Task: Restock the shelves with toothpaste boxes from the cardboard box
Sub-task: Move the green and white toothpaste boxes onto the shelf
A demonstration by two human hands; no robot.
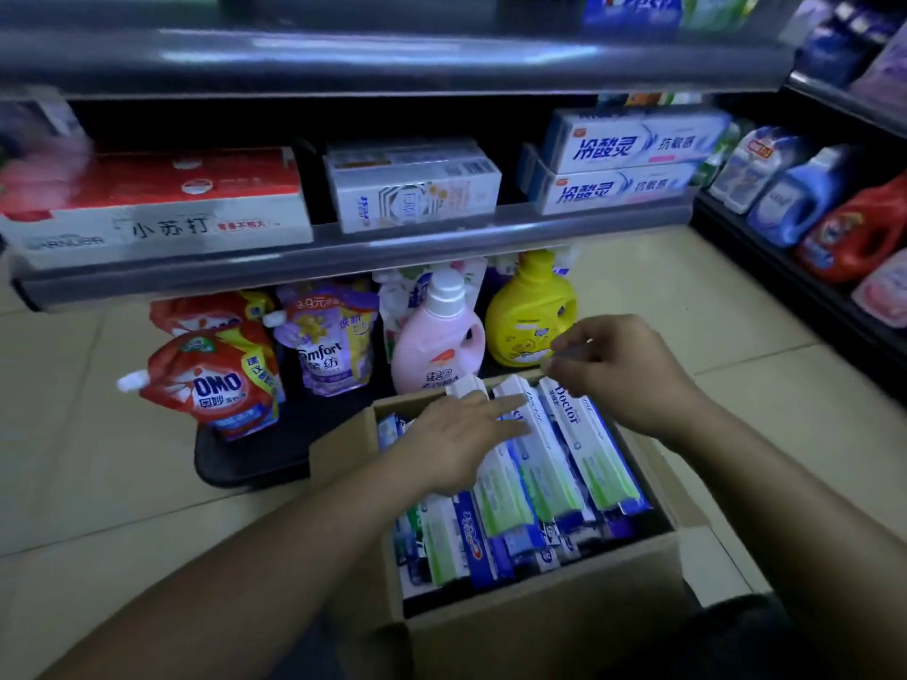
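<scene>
An open cardboard box [535, 625] sits on the floor below me, filled with several toothpaste boxes. On top lie white-and-green "Doctor" toothpaste boxes [591, 449]. My left hand [451, 444] rests flat on the leftmost of them, fingers spread. My right hand [618, 365] hovers over the far ends of the boxes, fingers curled and pinching the end of one. The middle shelf [343, 247] holds stacked toothpaste boxes: a red-and-white pack [152, 203], a white pack [412, 188] and blue-and-white ones [633, 159].
The bottom shelf holds detergent pouches [211, 380], a pink bottle [437, 336] and a yellow bottle [530, 316]. A side rack at right carries blue and red detergent jugs [849, 238]. The upper shelf [392, 61] overhangs. Tiled floor surrounds the box.
</scene>
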